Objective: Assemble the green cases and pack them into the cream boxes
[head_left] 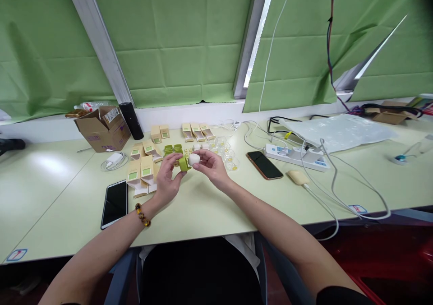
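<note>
closest to the head camera, at six o'clock, is the person's black-clad lap (199, 269), below the edge of a pale table (216, 214); the forearms (277, 219) reach in from seven and five o'clock, and a beaded bracelet (142, 214) circles the left wrist; the two hands meet over the table; the left hand (169, 176) pinches a small green case (183, 164) between thumb and fingers; the right hand (213, 167) grasps a rounded white piece (194, 159) with thumb and fingertips, at the case's three o'clock side; whether the piece sits partly inside it, i cannot tell; more green cases (173, 149) lie at eleven o'clock, just beyond the left fingers; clear cups (231, 156) with yellow bits cluster at two o'clock, near the right hand; cartons (140, 174) with green panels are grouped at nine o'clock, others at eleven and twelve; a white-edged phone (115, 204) lies at eight o'clock; a cardboard box (98, 136) and a black cylinder (131, 121) stand at ten; at three o'clock lie a brown-edged phone (264, 164) and, farther out, a white power strip (318, 161) with plugs in it; green blinds (176, 39) hang at twelve.
</note>
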A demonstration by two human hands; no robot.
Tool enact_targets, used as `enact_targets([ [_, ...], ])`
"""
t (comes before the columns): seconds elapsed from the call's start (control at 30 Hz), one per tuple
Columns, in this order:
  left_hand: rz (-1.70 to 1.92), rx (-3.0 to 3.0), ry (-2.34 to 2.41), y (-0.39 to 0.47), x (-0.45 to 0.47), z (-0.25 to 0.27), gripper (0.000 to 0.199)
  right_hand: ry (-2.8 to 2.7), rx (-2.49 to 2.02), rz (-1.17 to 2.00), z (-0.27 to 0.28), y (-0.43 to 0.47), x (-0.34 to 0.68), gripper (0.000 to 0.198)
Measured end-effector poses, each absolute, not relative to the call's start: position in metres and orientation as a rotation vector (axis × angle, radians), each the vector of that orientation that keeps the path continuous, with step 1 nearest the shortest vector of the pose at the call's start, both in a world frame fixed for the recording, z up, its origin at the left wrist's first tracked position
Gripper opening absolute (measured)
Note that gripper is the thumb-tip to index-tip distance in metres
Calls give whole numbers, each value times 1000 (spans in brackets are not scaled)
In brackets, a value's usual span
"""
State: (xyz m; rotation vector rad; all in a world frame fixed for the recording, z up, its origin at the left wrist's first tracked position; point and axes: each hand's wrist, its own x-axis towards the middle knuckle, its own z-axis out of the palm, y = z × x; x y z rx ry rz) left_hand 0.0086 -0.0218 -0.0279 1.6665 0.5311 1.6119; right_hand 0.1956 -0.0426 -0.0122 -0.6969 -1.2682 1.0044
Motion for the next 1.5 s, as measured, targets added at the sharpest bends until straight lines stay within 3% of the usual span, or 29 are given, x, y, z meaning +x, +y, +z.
enact_targets([
  [0.33,1627,2001,577,-11,3,-38,51,-1304,-776,970,-11,-41,199,45],
  [1.5,1492,2130,638,-10,1,-41,48,-1450,-848,943,-13,-40,196,41],
])
